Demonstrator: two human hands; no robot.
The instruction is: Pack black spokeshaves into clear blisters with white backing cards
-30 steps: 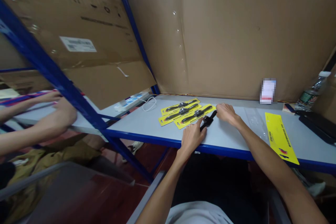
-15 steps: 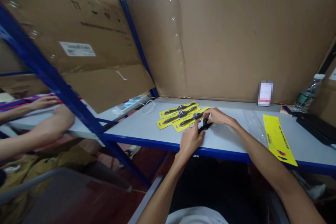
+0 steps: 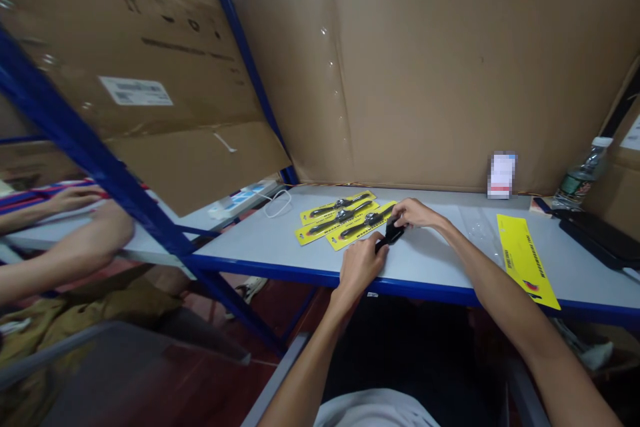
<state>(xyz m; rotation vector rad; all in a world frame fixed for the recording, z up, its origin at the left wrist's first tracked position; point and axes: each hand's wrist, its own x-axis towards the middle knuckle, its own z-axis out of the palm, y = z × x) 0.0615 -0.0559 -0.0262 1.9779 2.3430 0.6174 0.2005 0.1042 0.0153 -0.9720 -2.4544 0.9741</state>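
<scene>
A black spokeshave [image 3: 393, 232] is held low over the front part of the table, its flat middle part turned up. My left hand [image 3: 362, 261] is closed round its near handle. With bent fingers, my right hand [image 3: 414, 213] grips the far end, and those fingers hide part of the tool. Just to the left lie several packed spokeshaves [image 3: 344, 216] on yellow cards, overlapping one another. A loose yellow card [image 3: 525, 257] rests flat to the right of my right forearm, beside a clear plastic sleeve [image 3: 477, 230].
The grey table [image 3: 280, 250] has a blue front edge, with cardboard [image 3: 410, 80] behind it. A phone [image 3: 501, 175], a water bottle [image 3: 575, 180] and a black case [image 3: 600, 240] stand or lie at right. Another person's arms [image 3: 75, 253] show beyond the blue post [image 3: 100, 153].
The spokeshave has turned in my hands, so more of its flat black middle shows. My right hand has shifted slightly. The view has moved a little.
</scene>
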